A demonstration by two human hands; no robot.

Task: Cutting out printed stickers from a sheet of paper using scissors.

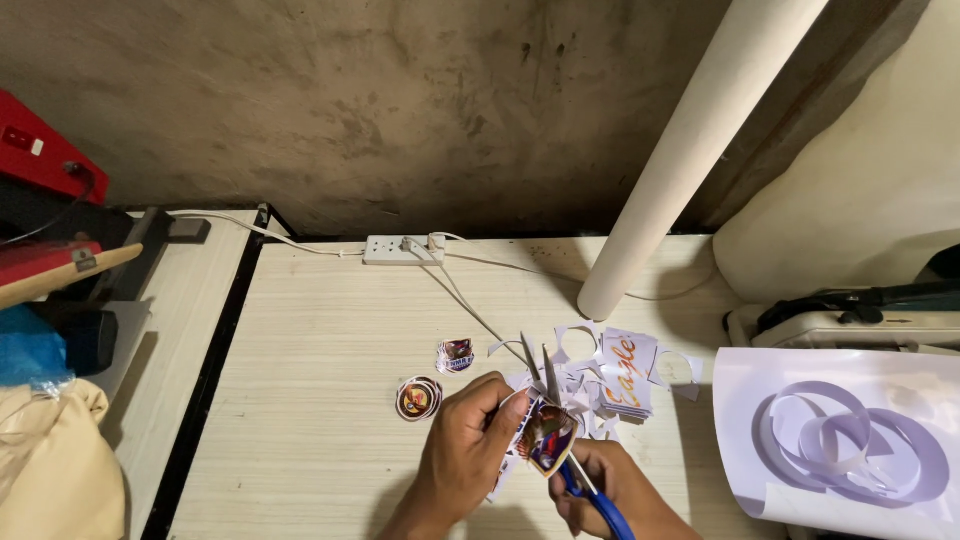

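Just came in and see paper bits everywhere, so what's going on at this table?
A person is cutting out a printed sticker. The left hand holds the colourful shield-shaped sticker, while the right hand works blue-handled scissors, blades open and pointing up. A round stack of stickers and another cut-out lie on the table, beside a heap of white paper offcuts.

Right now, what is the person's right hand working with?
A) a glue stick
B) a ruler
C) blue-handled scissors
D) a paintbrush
C: the right hand grips blue-handled scissors, their blades open around a colourful printed cutout that the left hand holds over the table.
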